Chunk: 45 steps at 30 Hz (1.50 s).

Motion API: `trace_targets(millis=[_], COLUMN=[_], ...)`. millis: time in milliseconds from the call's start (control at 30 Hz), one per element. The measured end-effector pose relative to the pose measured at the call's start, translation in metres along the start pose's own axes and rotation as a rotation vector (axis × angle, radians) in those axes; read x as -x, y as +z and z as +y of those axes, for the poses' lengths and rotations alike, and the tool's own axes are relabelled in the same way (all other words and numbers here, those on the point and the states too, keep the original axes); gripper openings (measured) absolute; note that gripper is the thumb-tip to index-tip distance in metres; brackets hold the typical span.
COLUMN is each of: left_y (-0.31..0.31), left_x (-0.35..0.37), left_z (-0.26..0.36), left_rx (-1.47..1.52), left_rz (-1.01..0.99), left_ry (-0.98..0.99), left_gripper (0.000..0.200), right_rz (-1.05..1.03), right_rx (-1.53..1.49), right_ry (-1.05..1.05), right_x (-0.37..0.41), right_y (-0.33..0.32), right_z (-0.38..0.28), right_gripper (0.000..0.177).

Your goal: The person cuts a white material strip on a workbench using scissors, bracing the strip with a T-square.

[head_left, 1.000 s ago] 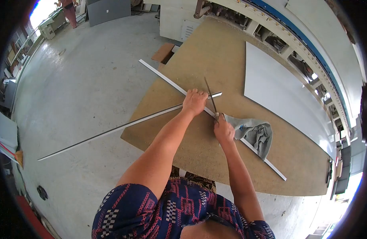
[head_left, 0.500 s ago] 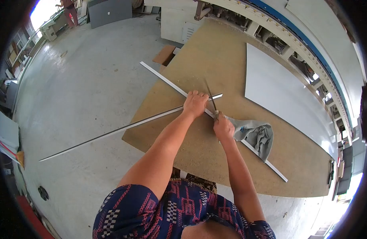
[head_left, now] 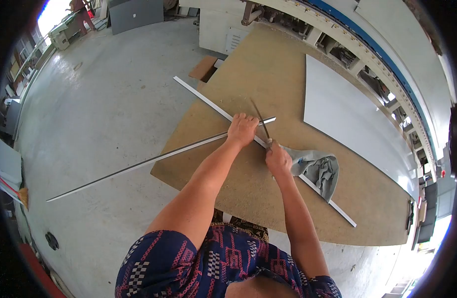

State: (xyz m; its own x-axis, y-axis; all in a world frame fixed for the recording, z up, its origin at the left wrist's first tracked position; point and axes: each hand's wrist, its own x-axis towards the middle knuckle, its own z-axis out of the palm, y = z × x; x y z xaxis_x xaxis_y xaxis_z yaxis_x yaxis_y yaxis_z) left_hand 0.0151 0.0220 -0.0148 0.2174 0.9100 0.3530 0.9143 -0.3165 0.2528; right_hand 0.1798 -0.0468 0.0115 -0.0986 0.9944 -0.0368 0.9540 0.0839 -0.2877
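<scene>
My left hand (head_left: pixel 242 130) is closed over a long, thin metal strip (head_left: pixel 154 159), pressing it down near its far end. That strip crosses over a second white strip (head_left: pixel 201 97), which lies diagonally on the brown board. In my right hand (head_left: pixel 278 158) is a narrow dark blade (head_left: pixel 260 113), like a bare hacksaw blade, gripped at its near end. The blade lies across the long strip's end, just right of my left fingers. A crumpled grey cloth (head_left: pixel 320 171) lies against my right hand and over the second strip. Whether the cloth wraps the blade's grip is hidden.
The brown board (head_left: pixel 228 184) forms the work surface. A large white panel (head_left: pixel 347 114) lies on its right, beside a long machine (head_left: pixel 357 39). A cardboard box (head_left: pixel 203 68) stands past the board's left edge. Another person (head_left: pixel 81 15) is far back at the upper left.
The blade's tip has shifted slightly left, and the blade looks more bowed. Both hands stay in nearly the same place, and the strips and cloth have not visibly moved.
</scene>
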Motion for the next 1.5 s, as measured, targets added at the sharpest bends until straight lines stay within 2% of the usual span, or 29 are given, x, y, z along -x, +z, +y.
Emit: trace_targets(millis=[167, 267, 367, 467, 567, 800, 967, 1067, 1367, 1500], left_y=[-0.004, -0.001, -0.005, -0.001, 0.001, 0.000, -0.004, 0.000, -0.001, 0.001], left_x=[0.000, 0.000, 0.001, -0.001, 0.001, 0.001, 0.002, 0.001, 0.000, 0.001], left_z=[0.000, 0.000, 0.002, 0.000, -0.001, 0.000, 0.000, -0.001, 0.000, 0.000], left_rx=[0.008, 0.000, 0.005, 0.025, 0.002, 0.004, 0.023, 0.006, 0.004, 0.016], left_rz=[-0.025, -0.009, -0.021, -0.050, 0.004, -0.004, 0.016, 0.044, -0.014, 0.030], left_ry=[-0.009, -0.004, -0.001, -0.022, -0.002, 0.005, 0.024, 0.016, 0.007, 0.015], left_gripper=[0.011, 0.011, 0.011, 0.011, 0.011, 0.010, 0.011, 0.011, 0.011, 0.011], right_rz=[-0.067, 0.075, -0.051, 0.006, 0.026, -0.059, -0.039, 0.062, -0.024, -0.055], right_rx=[0.041, 0.012, 0.023, 0.014, 0.002, 0.035, 0.032, 0.040, 0.041, 0.070], right_ry=[0.053, -0.045, 0.069, -0.022, 0.000, 0.044, 0.014, -0.022, 0.024, 0.020], right_x=[0.030, 0.067, 0.054, 0.011, -0.004, 0.062, 0.019, -0.016, 0.059, 0.016], right_y=[-0.012, -0.002, -0.017, -0.001, 0.004, -0.010, -0.008, 0.017, -0.005, -0.005], right_z=[0.005, 0.029, 0.014, 0.005, 0.001, 0.022, 0.005, 0.004, 0.029, 0.009], right_gripper=[0.041, 0.040, 0.042, 0.043, 0.043, 0.045, 0.047, 0.047, 0.042, 0.045])
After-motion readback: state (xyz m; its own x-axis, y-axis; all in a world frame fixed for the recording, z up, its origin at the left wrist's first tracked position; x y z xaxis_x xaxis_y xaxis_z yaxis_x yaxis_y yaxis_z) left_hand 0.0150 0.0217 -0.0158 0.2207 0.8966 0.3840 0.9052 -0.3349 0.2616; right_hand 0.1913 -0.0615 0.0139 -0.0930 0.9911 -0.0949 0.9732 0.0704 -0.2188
